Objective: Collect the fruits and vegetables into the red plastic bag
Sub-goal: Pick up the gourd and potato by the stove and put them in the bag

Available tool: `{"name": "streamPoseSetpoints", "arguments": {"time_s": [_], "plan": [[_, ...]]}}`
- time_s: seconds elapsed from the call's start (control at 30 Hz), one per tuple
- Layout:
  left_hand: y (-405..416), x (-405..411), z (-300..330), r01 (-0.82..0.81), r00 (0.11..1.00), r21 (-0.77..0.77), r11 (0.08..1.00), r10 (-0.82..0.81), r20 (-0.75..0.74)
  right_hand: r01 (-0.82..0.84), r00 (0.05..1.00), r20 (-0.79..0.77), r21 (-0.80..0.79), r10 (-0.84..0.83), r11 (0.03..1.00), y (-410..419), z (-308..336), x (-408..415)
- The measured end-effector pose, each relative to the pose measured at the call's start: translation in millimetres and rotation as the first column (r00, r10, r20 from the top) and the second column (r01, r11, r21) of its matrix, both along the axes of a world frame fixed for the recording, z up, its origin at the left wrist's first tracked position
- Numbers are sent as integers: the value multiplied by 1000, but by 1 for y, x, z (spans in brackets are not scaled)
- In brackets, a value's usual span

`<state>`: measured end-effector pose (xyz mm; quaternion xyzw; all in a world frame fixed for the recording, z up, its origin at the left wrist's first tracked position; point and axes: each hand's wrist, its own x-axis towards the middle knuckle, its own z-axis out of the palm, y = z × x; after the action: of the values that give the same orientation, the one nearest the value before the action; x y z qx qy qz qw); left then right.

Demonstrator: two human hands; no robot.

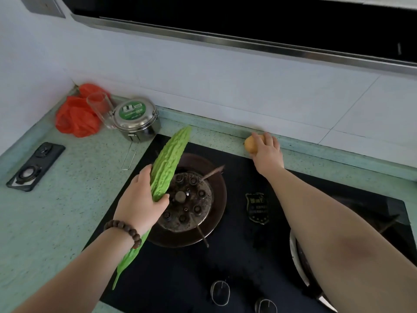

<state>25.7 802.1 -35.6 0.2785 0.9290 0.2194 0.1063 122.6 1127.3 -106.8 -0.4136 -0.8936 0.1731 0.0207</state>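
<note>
My left hand (140, 199) grips a long bumpy green bitter gourd (168, 163) around its middle, held over the left edge of the black gas stove (237, 256). My right hand (267, 152) reaches to the back of the counter and closes over a small yellow-orange fruit (251, 143) that sits by the wall. The crumpled red plastic bag (75, 116) lies in the far left corner of the counter, well away from both hands.
A clear glass (100, 107) and a round steel lunch tin with a green label (135, 118) stand right of the bag. A dark phone (36, 166) lies on the green counter at left. The left burner (189, 199) sits under the gourd; a range hood (248, 23) hangs above.
</note>
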Motion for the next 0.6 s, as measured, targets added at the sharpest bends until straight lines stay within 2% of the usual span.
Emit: {"name": "streamPoseSetpoints", "arguments": {"time_s": [0.23, 0.6], "plan": [[7, 4, -5, 6, 1000, -5, 1000, -6, 1, -19, 999, -51, 13, 19, 1000, 4, 1, 2], [20, 28, 28, 64, 998, 40, 997, -65, 17, 63, 919, -387, -35, -72, 997, -82, 82, 69]]}}
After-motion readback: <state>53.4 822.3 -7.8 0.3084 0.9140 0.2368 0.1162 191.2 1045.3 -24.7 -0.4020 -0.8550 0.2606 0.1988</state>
